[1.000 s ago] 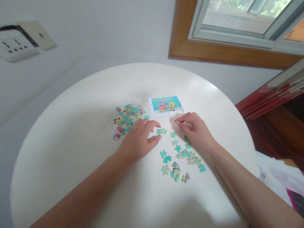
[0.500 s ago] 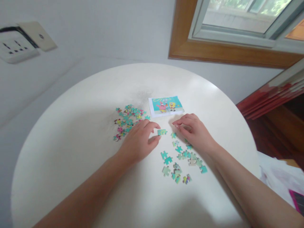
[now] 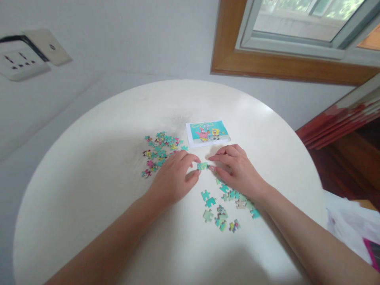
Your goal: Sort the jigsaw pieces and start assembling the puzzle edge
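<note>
Clearances around the joined puzzle section (image 3: 202,166): left hand (image 3: 178,172) blocks 9 o'clock; right hand (image 3: 233,164), 3; picture card (image 3: 208,133), 12; loose pieces (image 3: 210,202), 4 to 6. Between card and right hand, a narrow gap leads to bare bench (image 3: 267,126) at 2.

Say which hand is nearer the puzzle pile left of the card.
Left. The left hand is beside the puzzle pile, overlapping it in view; the right hand is farther right.

a socket (image 3: 20,61) on the wall (image 3: 133,39) at upper left, a wood-framed window (image 3: 292,21) at upper right, a red curtain (image 3: 332,126) at right, a pink-edged object (image 3: 372,251) at lower right
</note>
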Demonstrator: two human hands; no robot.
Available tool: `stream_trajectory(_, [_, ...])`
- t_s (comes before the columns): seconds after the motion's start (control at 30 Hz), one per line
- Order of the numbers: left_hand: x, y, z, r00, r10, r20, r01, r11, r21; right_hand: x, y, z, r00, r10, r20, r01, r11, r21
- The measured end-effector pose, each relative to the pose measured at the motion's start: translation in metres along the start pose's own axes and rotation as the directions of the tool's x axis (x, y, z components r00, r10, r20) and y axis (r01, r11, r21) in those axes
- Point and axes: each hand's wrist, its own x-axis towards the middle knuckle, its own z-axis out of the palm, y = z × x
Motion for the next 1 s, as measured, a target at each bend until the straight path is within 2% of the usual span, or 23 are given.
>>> stream_trajectory(0.43, [0.000, -0.001, 0.002, 1.000, -0.003, -0.007, 0.003, 1.000, -0.018, 0.002, -0.008, 0.006, 0.998, 0.029, 0.059, -0.026, 0.998, -0.052])
stream_trajectory(1.0, [-0.001, 0.003, 0.003, 1.000, 0.007, -0.029, -0.006, 0.998, 0.064, 0.005, -0.012, 0.010, 0.994, 0.094, 0.057, -0.098, 0.993, 0.073])
